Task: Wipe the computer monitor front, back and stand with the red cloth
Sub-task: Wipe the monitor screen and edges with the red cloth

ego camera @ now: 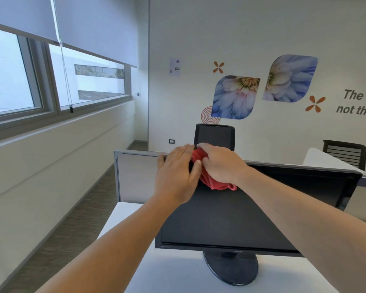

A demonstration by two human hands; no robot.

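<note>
cloth (212,183): soft, light, bunched at monitor (230,218) top edge, right hand (218,163) clenched round it | left hand (178,176): flat, steadying top edge | monitor: on surface (178,271), likely tippy, screen fragile; brace by bezel, press lightly

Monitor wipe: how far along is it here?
Done: nothing can be confirmed; the monitor shows no wipe marks. In hand: the right hand grips the bunched red cloth at its top edge, the left hand resting beside it. Left: the back, hidden here, and the stand base, away from both hands.
</note>
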